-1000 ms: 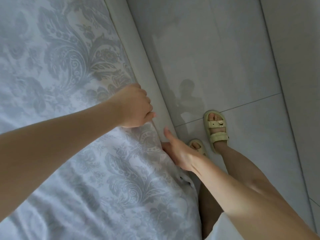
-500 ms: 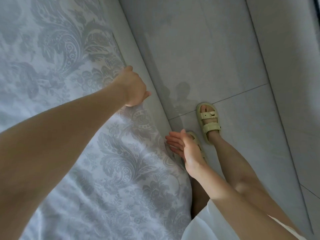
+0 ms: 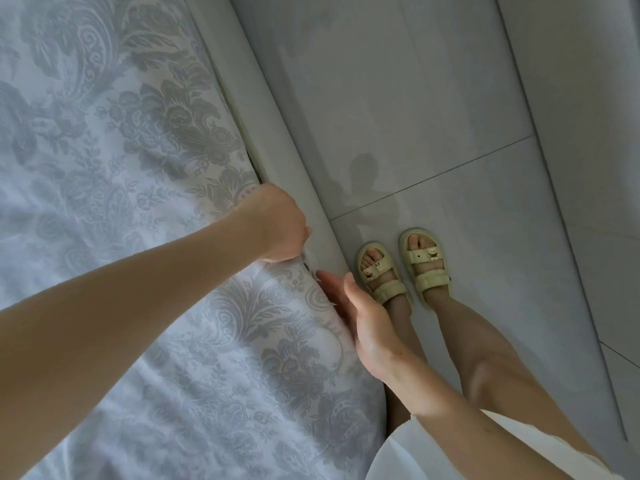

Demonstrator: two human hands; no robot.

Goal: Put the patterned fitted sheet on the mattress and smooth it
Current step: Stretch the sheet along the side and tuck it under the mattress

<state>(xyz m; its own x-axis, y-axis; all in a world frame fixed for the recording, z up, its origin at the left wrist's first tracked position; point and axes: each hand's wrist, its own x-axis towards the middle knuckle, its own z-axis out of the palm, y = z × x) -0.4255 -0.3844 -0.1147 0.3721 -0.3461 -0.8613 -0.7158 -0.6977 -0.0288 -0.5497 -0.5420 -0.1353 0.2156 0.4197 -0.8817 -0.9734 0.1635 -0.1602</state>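
The fingers [image 3: 299, 233] of the left hand [image 3: 277, 226] are curling down over the edge of the grey-and-white floral-patterned fitted sheet [image 3: 138, 168], gripping its hem. Just beside them, the fingers [image 3: 330, 284] of the right hand [image 3: 363, 320] are lying straight against the sheet's side. Beyond the fingertips, the pale padded bed frame [image 3: 277, 98] is bordering the grey tiled floor [image 3: 415, 98].

A grey floral sheet [image 3: 156, 168] fills the left half of the frame. At centre, the left hand [image 3: 280, 226] curls over its edge and grips the fabric beside the pale bed rail [image 3: 277, 116]. Just below, the right hand [image 3: 367, 320] lies with straight fingers against the sheet's side. At centre right, 2 yellow sandals [image 3: 379, 271] stand on the grey tiled floor [image 3: 450, 98].
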